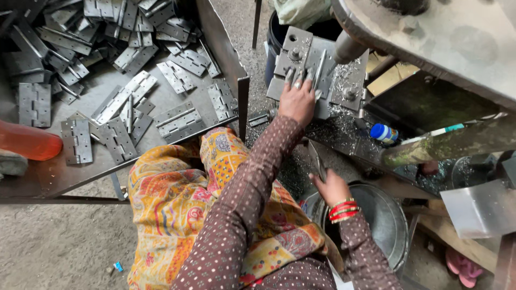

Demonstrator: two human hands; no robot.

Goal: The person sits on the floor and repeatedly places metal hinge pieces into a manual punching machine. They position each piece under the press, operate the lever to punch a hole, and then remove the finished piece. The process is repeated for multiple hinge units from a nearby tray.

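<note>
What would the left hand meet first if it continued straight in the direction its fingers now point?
The left hand already rests on the grey metal fixture plate. Going straight on, its fingers would probably meet the bolt on that plate first, though depth is unclear.

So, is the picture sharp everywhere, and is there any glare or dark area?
Head view: daylight is soft and even; the hinges on the tray look sharp with mild shine; the left hand on the metal fixture is clear; the right hand is a little soft; edges bend slightly outward; the top left corner is darkest.
</note>
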